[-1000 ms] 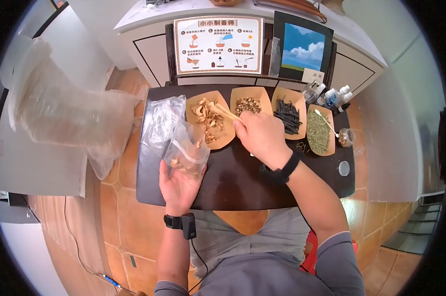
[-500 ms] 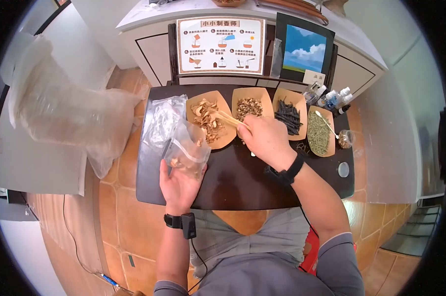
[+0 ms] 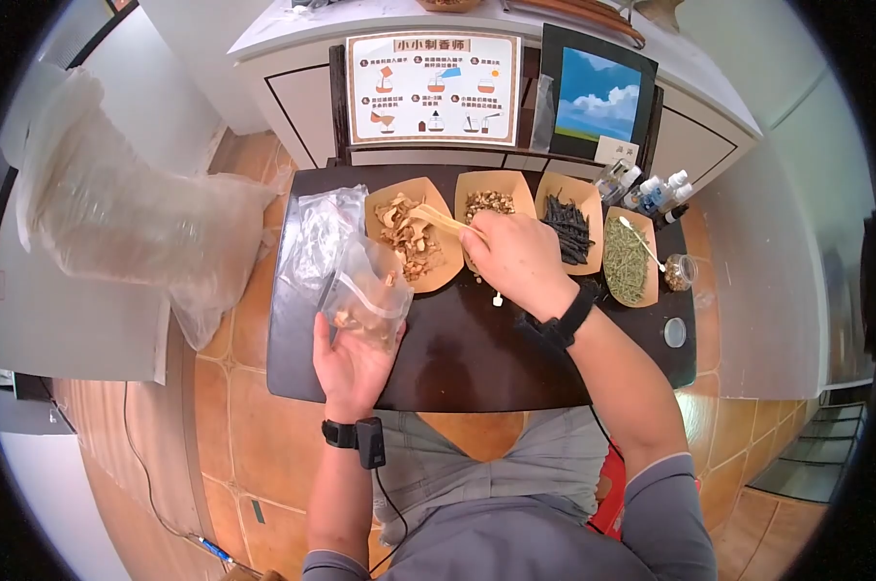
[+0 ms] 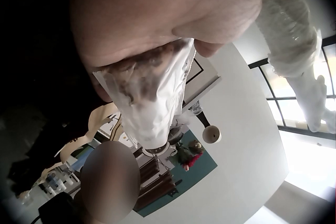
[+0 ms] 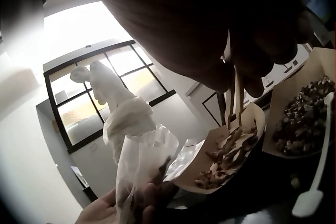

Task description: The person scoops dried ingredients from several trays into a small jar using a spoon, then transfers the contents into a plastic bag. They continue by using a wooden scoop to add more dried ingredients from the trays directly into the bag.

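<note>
My left hand (image 3: 355, 368) holds a clear zip bag (image 3: 365, 290) upright, its lower part in the palm; a few pale brown dried pieces show inside. My right hand (image 3: 520, 261) grips wooden tongs (image 3: 443, 222) between thumb and fingers. The tongs' tips are down among dried brown slices (image 3: 404, 254) in the leftmost paper tray (image 3: 447, 266). In the right wrist view the tongs (image 5: 238, 98) reach into that tray from above, with the bag (image 5: 147, 155) beside it. The left wrist view shows the bag (image 4: 149, 92) below the hand.
More paper trays hold chopped brown bits (image 3: 489, 201), dark sticks (image 3: 568, 228) and green dried herb (image 3: 629, 261) with a white spoon (image 3: 641, 240). Small bottles (image 3: 656, 189), a glass jar (image 3: 680, 271) and a lid (image 3: 675, 331) sit at right. Plastic bags (image 3: 317, 237) lie at left.
The tongs' tips dipped down into the slices and have risen a little again. My right hand shifted slightly right, then back left. The left hand and bag stay nearly still.
</note>
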`<state>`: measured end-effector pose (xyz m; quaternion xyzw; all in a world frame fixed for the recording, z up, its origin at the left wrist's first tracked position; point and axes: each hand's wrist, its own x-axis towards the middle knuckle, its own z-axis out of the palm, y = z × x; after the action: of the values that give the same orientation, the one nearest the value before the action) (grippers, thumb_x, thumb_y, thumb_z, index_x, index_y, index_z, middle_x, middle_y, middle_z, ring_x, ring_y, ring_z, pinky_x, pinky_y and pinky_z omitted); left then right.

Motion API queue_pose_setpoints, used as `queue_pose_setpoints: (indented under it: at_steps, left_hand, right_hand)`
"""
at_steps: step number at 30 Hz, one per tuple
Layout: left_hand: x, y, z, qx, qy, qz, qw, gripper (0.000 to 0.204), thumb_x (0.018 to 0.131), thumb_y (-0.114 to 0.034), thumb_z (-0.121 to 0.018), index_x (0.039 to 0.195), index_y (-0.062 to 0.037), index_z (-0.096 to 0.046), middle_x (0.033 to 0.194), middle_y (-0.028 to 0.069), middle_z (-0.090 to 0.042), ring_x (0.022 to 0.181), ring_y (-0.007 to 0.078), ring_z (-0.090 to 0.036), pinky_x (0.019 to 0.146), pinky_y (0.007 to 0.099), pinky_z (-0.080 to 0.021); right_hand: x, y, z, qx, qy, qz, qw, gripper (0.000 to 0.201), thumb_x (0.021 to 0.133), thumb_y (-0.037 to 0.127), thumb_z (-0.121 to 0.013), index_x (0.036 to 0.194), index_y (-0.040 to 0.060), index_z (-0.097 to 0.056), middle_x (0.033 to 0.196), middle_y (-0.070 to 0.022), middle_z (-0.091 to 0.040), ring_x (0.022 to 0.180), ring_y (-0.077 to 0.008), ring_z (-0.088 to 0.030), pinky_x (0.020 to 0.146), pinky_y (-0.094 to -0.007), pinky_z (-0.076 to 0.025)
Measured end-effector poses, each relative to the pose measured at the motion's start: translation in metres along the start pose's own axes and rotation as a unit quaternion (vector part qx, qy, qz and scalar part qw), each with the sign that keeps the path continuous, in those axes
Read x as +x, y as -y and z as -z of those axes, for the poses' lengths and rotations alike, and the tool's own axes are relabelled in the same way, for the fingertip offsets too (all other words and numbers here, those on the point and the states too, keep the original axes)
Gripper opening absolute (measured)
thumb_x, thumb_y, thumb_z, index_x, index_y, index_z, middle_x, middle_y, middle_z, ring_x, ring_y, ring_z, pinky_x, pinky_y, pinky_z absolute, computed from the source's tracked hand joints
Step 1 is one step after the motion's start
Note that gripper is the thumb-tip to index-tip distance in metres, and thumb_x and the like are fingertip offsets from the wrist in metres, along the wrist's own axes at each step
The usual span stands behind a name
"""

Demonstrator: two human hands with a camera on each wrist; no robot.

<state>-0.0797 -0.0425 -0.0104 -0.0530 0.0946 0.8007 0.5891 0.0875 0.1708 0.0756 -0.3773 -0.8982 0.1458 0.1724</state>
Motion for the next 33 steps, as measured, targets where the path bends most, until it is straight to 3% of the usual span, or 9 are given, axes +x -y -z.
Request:
queue_pose_setpoints:
  at_steps: [6,15,31,33]
  left_hand:
    - [0.001,-0.001,0.000,0.001,-0.019,-0.002,1.000,0.068,0.115,-0.055,-0.039,0.162,-0.0062,-0.044,0.166,0.0175,-0.049,0.151,0.0371,-0.048,0.120,0.0587,-0.039]
    - [0.001,-0.002,0.001,-0.004,-0.007,0.002,1.000,0.067,0.115,-0.054,-0.039,0.161,-0.0068,-0.045,0.167,0.0181,-0.049,0.151,0.0374,-0.047,0.121,0.0597,-0.038]
    - [0.002,-0.002,0.005,0.015,-0.003,0.005,1.000,0.069,0.115,-0.055,-0.038,0.163,-0.0064,-0.042,0.169,0.0187,-0.046,0.153,0.0379,-0.046,0.122,0.0595,-0.037]
    - [0.002,-0.003,0.006,0.016,0.002,0.002,1.000,0.069,0.115,-0.055,-0.037,0.163,-0.0065,-0.042,0.169,0.0187,-0.046,0.153,0.0380,-0.045,0.122,0.0595,-0.037]
  right_hand:
    - [0.001,0.011,0.003,0.056,0.037,-0.114,0.991,0.037,0.103,0.034,-0.063,0.084,0.0051,-0.075,0.080,-0.0187,-0.075,0.080,-0.0419,-0.074,0.074,-0.0533,-0.059]
    - [0.007,0.019,-0.004,0.087,0.072,-0.158,0.981,0.038,0.102,0.036,-0.063,0.088,0.0040,-0.077,0.083,-0.0199,-0.076,0.084,-0.0422,-0.075,0.077,-0.0532,-0.059]
    - [0.008,0.004,-0.021,0.116,0.046,-0.134,0.983,0.036,0.101,0.035,-0.065,0.085,0.0040,-0.073,0.085,-0.0190,-0.075,0.083,-0.0431,-0.073,0.073,-0.0541,-0.057]
    - [0.006,-0.001,-0.020,0.123,-0.001,-0.106,0.987,0.035,0.102,0.034,-0.064,0.085,0.0046,-0.073,0.083,-0.0190,-0.074,0.080,-0.0436,-0.072,0.071,-0.0546,-0.055]
